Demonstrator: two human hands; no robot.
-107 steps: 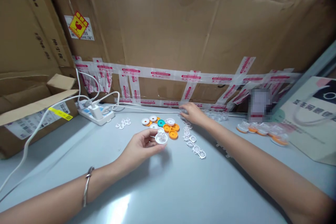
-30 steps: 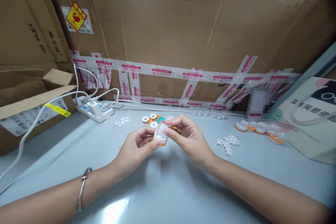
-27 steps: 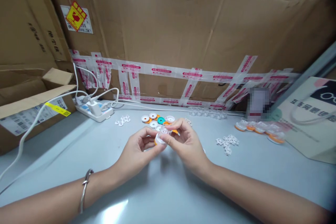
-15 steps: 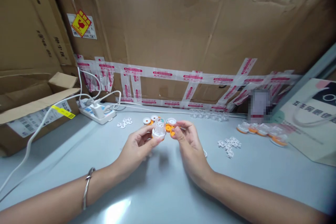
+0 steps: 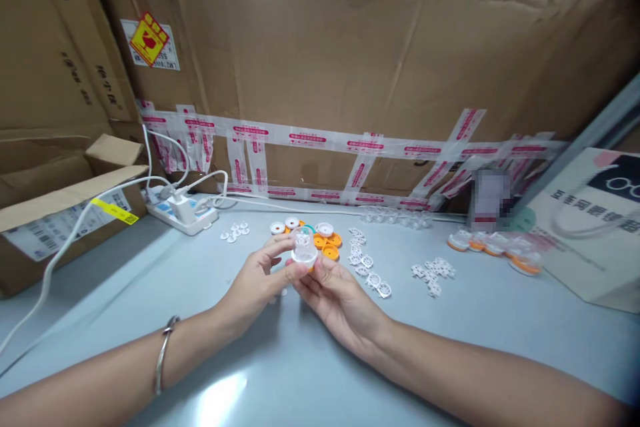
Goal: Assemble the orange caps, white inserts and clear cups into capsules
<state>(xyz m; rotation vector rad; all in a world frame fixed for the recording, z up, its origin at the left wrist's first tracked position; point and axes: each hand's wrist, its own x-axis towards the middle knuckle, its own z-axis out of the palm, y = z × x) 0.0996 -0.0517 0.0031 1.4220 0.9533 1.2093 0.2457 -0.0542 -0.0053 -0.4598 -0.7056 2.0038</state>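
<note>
A small domed piece (image 5: 303, 248), clear on top with a white and orange base, is held upright over the table's middle. My left hand (image 5: 263, 280) pinches its base from the left. The fingers of my right hand (image 5: 340, 300) close on the base from the right and below, hiding part of it. Just behind are orange discs (image 5: 331, 251) and white discs (image 5: 324, 230), with a green ring partly hidden by the dome. White spoked parts (image 5: 367, 261) lie to the right of them.
Small white parts (image 5: 235, 232) lie left, near a power strip (image 5: 185, 217) with cables. White pieces (image 5: 434, 272), domed orange-based units (image 5: 525, 263) and a paper bag (image 5: 585, 233) are right. Clear domes (image 5: 397, 217) line the large cardboard box (image 5: 310, 67). An open carton (image 5: 65, 207) stands left.
My right hand has moved left and down, from beside the orange discs onto the base of the domed piece. The white spoked parts behind it have come into view.
</note>
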